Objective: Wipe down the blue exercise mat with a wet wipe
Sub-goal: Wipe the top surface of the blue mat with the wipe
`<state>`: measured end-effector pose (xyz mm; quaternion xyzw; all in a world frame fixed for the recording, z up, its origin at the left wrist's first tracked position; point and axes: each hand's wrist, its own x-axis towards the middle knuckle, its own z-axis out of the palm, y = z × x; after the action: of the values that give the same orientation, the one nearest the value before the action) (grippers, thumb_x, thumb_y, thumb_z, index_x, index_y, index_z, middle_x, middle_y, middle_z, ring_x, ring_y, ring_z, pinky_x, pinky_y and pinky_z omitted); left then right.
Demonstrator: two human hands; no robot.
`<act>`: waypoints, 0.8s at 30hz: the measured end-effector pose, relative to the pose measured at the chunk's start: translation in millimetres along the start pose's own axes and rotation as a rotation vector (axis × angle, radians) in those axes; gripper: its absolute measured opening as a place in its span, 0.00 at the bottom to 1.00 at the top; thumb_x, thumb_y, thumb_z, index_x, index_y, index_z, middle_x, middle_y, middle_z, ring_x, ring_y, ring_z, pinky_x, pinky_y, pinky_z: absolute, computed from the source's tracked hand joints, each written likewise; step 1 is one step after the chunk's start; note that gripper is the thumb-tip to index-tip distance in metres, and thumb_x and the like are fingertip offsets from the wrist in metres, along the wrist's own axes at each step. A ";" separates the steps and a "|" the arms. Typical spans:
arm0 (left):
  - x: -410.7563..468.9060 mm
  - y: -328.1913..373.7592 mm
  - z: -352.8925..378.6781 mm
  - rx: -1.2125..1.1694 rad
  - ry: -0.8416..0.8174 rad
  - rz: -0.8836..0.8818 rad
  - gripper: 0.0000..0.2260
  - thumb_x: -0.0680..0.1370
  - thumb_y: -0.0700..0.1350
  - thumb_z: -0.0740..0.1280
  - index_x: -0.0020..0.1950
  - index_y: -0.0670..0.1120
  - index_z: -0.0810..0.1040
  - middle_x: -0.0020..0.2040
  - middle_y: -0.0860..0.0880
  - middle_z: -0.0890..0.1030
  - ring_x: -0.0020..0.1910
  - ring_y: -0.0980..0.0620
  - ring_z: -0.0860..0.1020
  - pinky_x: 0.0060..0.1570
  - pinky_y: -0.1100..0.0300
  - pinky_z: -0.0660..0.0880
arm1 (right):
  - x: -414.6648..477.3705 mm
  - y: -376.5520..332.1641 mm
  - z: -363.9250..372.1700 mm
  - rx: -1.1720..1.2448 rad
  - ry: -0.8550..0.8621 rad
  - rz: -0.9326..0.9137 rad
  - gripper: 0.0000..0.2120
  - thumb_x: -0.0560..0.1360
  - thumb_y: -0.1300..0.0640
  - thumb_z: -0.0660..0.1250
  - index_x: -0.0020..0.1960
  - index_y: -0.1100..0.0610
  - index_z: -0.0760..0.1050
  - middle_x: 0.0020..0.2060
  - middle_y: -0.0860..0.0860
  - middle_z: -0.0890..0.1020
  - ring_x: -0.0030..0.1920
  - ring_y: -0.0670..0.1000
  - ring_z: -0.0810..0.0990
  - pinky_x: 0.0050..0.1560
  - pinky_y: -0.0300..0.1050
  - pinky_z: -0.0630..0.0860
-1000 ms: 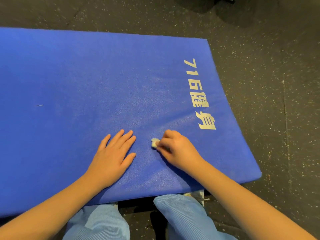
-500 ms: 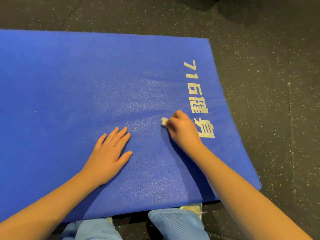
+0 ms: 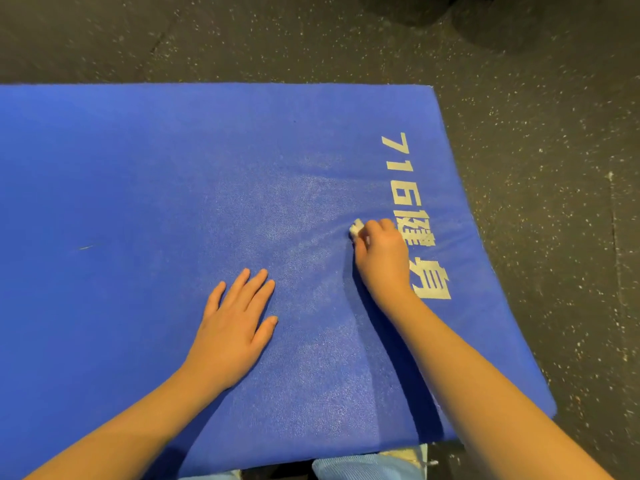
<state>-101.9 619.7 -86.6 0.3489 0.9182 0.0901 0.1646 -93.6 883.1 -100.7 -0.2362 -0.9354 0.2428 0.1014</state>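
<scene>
- Where the view comes nearest the wearer, pale blue trouser knees (image 3: 360, 469) show under the near edge of the blue exercise mat (image 3: 138, 168), behind both forearms, which reach forward over that edge.
- The left hand (image 3: 235, 327) lies flat on the mat, palm down, fingers straight and slightly spread, thumb out toward the right hand. It grasps nothing and simply rests on the surface.
- Ahead of the left hand and off to its thumb side is the right hand (image 3: 382, 252), its fingers curled down and clenched round a small white wet wipe (image 3: 356, 227).
- The wipe is bunched into a wad. Only a bit of it pokes out past the knuckles on the side facing the left hand, touching the mat.
- Between the two hands and just beyond the left fingertips, a paler, shinier patch (image 3: 294, 216) spreads over the blue surface.
- Well out from the left hand's little-finger side, a small thin mark (image 3: 86, 247) sits on the mat.
- On the right hand's outer side, partly hidden under it, white lettering (image 3: 403, 202) runs along the mat's short edge, with "716" at its far end.
- Beyond the mat's far edge, and past the short edge outside the right hand, lies dark speckled floor (image 3: 554, 168).
</scene>
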 end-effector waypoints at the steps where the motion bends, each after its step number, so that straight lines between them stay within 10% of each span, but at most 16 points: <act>1: 0.3 -1.0 -0.1 0.001 0.003 0.002 0.28 0.82 0.60 0.45 0.72 0.45 0.70 0.73 0.48 0.68 0.73 0.50 0.58 0.70 0.50 0.50 | -9.7 -9.1 3.7 0.028 -0.030 -0.083 0.07 0.74 0.62 0.68 0.40 0.65 0.75 0.38 0.61 0.75 0.36 0.62 0.75 0.32 0.48 0.68; 5: 7.9 -8.7 0.1 -0.034 0.027 0.049 0.28 0.79 0.59 0.50 0.72 0.45 0.70 0.74 0.49 0.67 0.74 0.52 0.55 0.70 0.52 0.47 | -24.4 -13.0 -3.7 0.005 -0.291 -0.513 0.11 0.74 0.56 0.62 0.38 0.63 0.75 0.37 0.58 0.76 0.35 0.60 0.75 0.27 0.48 0.72; 11: 48.2 -31.4 -17.3 -0.071 0.030 -0.058 0.38 0.73 0.65 0.41 0.77 0.46 0.59 0.78 0.51 0.54 0.78 0.52 0.48 0.74 0.50 0.43 | 23.2 -2.3 2.8 -0.028 0.057 -0.131 0.08 0.74 0.59 0.69 0.41 0.64 0.77 0.34 0.60 0.75 0.33 0.62 0.75 0.30 0.44 0.64; 18: 56.9 -53.2 -13.7 0.038 0.027 -0.014 0.31 0.78 0.60 0.48 0.74 0.42 0.67 0.75 0.47 0.64 0.75 0.46 0.59 0.71 0.41 0.57 | 10.4 -11.4 9.4 -0.065 -0.179 -0.613 0.13 0.77 0.55 0.61 0.41 0.62 0.77 0.34 0.57 0.73 0.31 0.58 0.72 0.27 0.44 0.63; 24: 82.1 -65.7 -17.7 0.067 0.069 0.029 0.30 0.79 0.59 0.49 0.74 0.42 0.67 0.76 0.47 0.63 0.76 0.49 0.56 0.73 0.46 0.50 | 55.4 -12.6 23.3 -0.020 0.111 -0.176 0.07 0.73 0.62 0.68 0.39 0.64 0.78 0.34 0.59 0.74 0.34 0.61 0.74 0.29 0.47 0.68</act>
<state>-206.2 625.2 -108.2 0.3644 0.9206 0.0739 0.1197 -153.7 891.1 -110.4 -0.1671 -0.9478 0.2102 0.1718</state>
